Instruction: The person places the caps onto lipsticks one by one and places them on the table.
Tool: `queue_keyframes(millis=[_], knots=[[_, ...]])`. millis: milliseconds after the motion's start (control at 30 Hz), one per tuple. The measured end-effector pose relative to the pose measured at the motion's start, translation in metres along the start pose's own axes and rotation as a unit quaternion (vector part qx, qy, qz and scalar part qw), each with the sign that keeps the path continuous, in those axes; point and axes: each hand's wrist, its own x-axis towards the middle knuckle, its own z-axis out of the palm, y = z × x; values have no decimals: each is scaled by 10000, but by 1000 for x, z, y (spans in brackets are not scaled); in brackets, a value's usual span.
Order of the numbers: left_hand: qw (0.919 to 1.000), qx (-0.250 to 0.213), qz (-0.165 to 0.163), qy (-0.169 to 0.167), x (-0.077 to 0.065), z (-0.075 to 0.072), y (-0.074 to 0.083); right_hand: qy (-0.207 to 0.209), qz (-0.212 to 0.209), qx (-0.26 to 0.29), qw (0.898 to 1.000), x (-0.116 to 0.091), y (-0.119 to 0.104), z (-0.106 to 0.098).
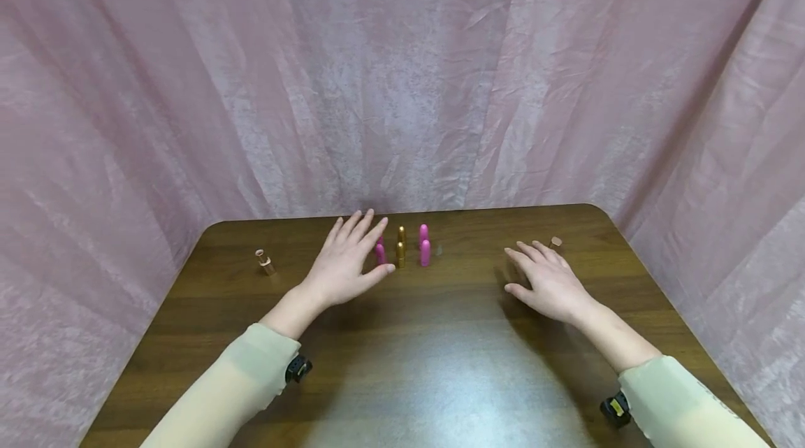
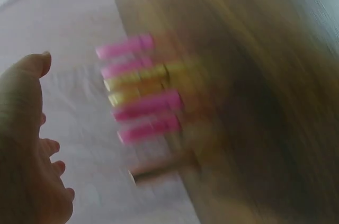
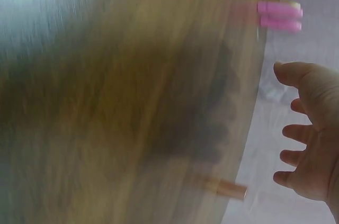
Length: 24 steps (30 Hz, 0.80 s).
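Observation:
Several pink lipstick-like tubes [image 1: 425, 254] and two gold ones [image 1: 400, 256] stand upright in short columns near the table's back edge. My left hand [image 1: 344, 263] is spread above the table beside the left pink column, partly hiding a pink tube [image 1: 380, 254]. Farther left stands a rose-gold tube [image 1: 265, 263], blurred in the left wrist view. On the other side, my right hand [image 1: 550, 284] hovers over the table with fingers extended and holds nothing. Just beyond its fingers is a second rose-gold tube [image 1: 555, 242], partly covered by the hand; the right wrist view shows its side [image 3: 231, 189].
The brown wooden table [image 1: 428, 343] has rounded back corners. Pink curtains [image 1: 402, 84] hang close behind it and along both sides. Each sleeve cuff carries a black wrist device [image 1: 298, 368].

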Motion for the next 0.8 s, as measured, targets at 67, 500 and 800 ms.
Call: queue_keyframes(millis=[67, 500, 800], knots=[[9993, 153, 325, -50, 3, 1, 16, -12, 126, 3, 9999, 1, 10, -5], [9739, 743, 2046, -641, 14, 27, 111, -327, 1047, 50, 9940, 20, 62, -29], [9668, 780, 2182, -1079, 18, 57, 151, -485, 1658, -7, 9850, 32, 82, -24]])
